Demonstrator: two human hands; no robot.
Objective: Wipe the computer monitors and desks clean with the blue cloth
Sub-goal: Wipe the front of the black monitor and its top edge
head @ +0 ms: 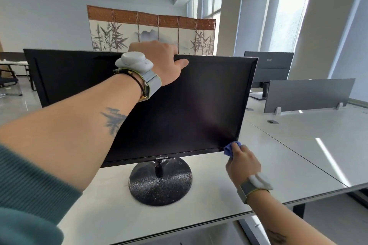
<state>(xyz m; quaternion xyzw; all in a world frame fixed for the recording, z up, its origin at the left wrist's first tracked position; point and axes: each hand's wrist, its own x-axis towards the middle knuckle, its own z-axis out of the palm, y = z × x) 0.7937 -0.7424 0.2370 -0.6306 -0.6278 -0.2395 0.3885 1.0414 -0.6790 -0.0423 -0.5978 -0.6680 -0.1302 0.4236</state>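
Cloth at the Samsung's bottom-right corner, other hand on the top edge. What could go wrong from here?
1. The left hand grips the top edge of the monitor with its thumb on the front; it may leave a smudge.
2. The right hand holds the blue cloth at the bottom-right corner, away from the round base; a hard push could twist the screen on its thin neck.
3. The base looks speckled with dust; wiping it next could carry grit to the screen.

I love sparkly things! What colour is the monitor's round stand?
The stand is black with silvery speckles; head view shows it.
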